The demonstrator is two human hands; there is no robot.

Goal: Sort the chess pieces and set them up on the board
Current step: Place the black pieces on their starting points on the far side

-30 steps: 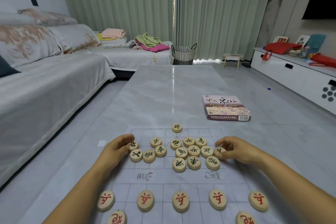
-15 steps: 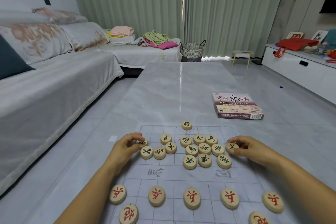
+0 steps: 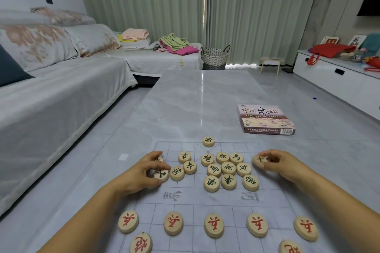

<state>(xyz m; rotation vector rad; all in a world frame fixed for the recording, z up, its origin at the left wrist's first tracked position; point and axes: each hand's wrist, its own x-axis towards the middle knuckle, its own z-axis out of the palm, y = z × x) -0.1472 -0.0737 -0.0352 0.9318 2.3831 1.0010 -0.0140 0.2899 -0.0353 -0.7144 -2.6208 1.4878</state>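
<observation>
A pale translucent chess board [image 3: 267,207] lies on the grey marble table. Several round wooden pieces with green characters [image 3: 228,168] are bunched on its far half, and one green piece [image 3: 208,141] stands alone at the far edge. A row of red-character pieces [image 3: 213,225] lines the near half. My left hand [image 3: 141,172] pinches a green piece [image 3: 161,174] at the left of the bunch, another piece [image 3: 158,158] half hidden under its fingers. My right hand [image 3: 281,162] pinches a green piece [image 3: 259,161] at the board's right edge.
The Chinese chess box [image 3: 265,119] lies on the table beyond the board at the right. A grey covered sofa [image 3: 51,96] runs along the left. A white cabinet [image 3: 339,84] stands at the right, a woven basket [image 3: 214,56] past the table's far end.
My right hand has slid its green piece outward to the right edge of the board. My left hand has shifted a little, its fingers now round a piece at the bunch's left.
</observation>
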